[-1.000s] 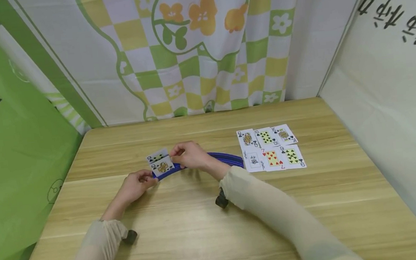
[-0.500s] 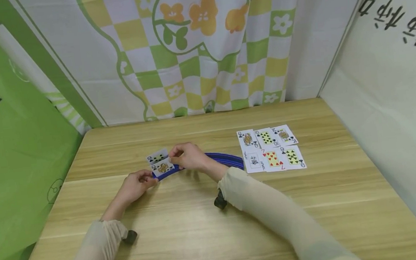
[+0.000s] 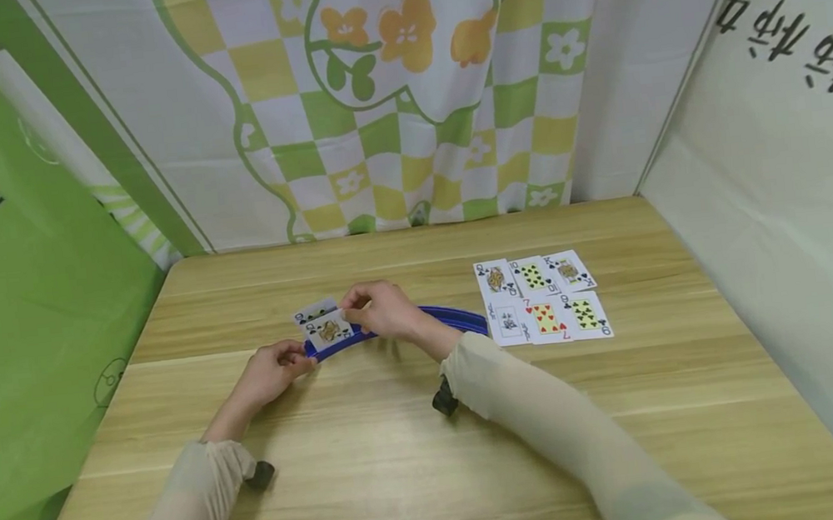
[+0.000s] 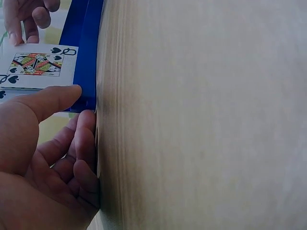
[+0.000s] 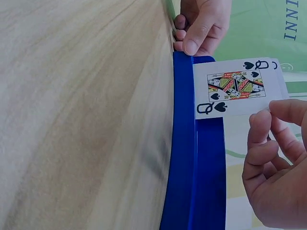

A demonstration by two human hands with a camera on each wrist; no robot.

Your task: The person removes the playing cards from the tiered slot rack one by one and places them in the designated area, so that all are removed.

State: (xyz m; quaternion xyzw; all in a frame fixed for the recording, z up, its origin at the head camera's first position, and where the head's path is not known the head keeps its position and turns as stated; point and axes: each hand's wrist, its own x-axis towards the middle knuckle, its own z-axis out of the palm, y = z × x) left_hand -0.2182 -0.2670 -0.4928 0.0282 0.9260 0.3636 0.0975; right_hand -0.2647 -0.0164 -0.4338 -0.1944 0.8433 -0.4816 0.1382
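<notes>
A curved blue card holder [image 3: 452,318] stands on the table. My left hand [image 3: 272,373] grips its left end, thumb [image 4: 67,96] on the front and fingers at the end. My right hand [image 3: 384,309] pinches the upper right corner of a queen of spades [image 5: 235,88] between thumb and forefinger. The queen's lower edge meets the holder near its left end, and the card leans back. Behind it another card [image 3: 316,308] with black pips pokes out above; most of its face is hidden.
To the right, several face-up cards lie in two rows, among them a seven of hearts [image 3: 545,317], a joker [image 3: 509,321] and a king [image 3: 568,269]. They lie against the holder's right end. A patterned curtain [image 3: 408,169] hangs behind the wooden table [image 3: 406,462].
The queen dipped slightly, then shifted a little up and right with my right hand, covering more of the card behind. My left hand stays where it was.
</notes>
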